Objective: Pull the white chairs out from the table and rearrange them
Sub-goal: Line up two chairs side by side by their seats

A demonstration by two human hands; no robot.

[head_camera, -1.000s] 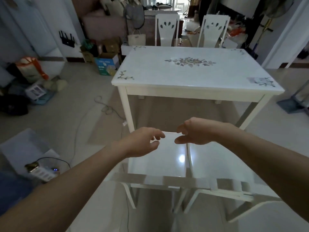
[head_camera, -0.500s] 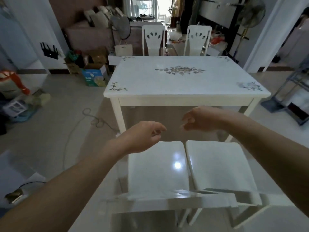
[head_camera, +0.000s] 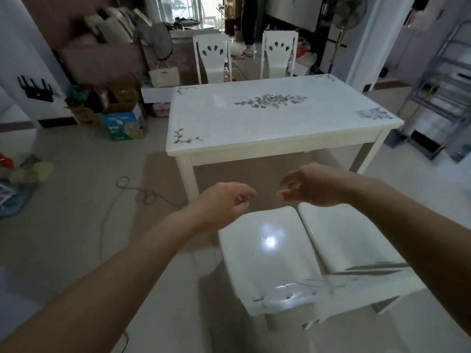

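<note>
Two white chairs stand side by side just in front of me, clear of the table: the left chair [head_camera: 267, 256] and the right chair [head_camera: 354, 240], their seats touching. The white table [head_camera: 224, 118] with a flower print lies beyond them. My left hand [head_camera: 224, 205] hovers over the left seat's front edge, fingers loosely curled, holding nothing. My right hand [head_camera: 313, 186] hangs above the gap between the seats and the table, also empty. Two more white chairs, the far left chair [head_camera: 212, 59] and the far right chair [head_camera: 279, 53], stand behind the table.
Cardboard boxes [head_camera: 119, 118] and clutter line the left wall. A cable [head_camera: 137, 192] coils on the floor left of the table leg. A metal rack [head_camera: 443, 98] stands at the right. A person's legs [head_camera: 248, 24] show at the back.
Both hands have lifted off the near chair seats and spread apart. The view has risen, and the two near chairs now sit farther from the table.
</note>
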